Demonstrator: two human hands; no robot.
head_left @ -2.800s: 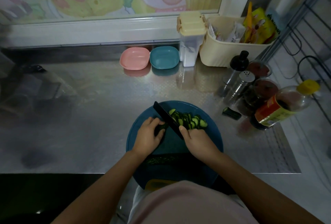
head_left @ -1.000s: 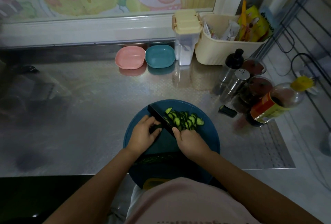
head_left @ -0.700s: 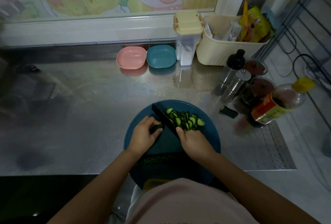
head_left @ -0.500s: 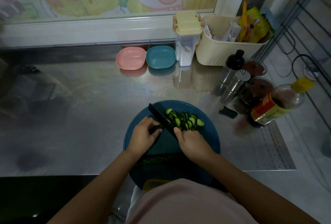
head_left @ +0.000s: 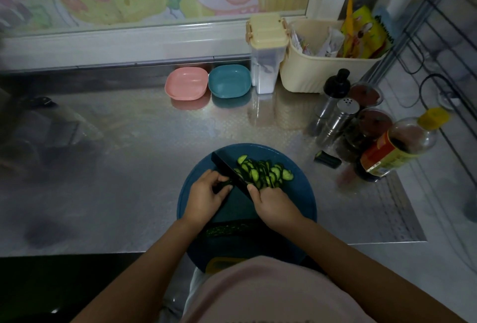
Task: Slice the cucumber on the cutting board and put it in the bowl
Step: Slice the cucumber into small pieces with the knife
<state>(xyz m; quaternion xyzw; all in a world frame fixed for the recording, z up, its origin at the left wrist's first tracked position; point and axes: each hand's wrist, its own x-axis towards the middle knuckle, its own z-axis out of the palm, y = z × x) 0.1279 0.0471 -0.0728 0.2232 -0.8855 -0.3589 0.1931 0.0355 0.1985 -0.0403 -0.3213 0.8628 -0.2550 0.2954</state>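
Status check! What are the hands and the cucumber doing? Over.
Right hand grips knife. Left hand pins cucumber stub. Slices on board, bowls empty.

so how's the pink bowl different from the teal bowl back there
The pink bowl is salmon pink and sits to the left; the teal bowl is blue-green and sits to the right, beside the clear container. Both are shallow, rounded squares, apparently empty, and sit side by side near the back wall.

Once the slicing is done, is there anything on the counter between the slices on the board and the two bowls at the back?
Nothing visible. The slices lie on the board; the counter between it and the pink bowl and blue bowl holds no object. The bottles stand off to the right.
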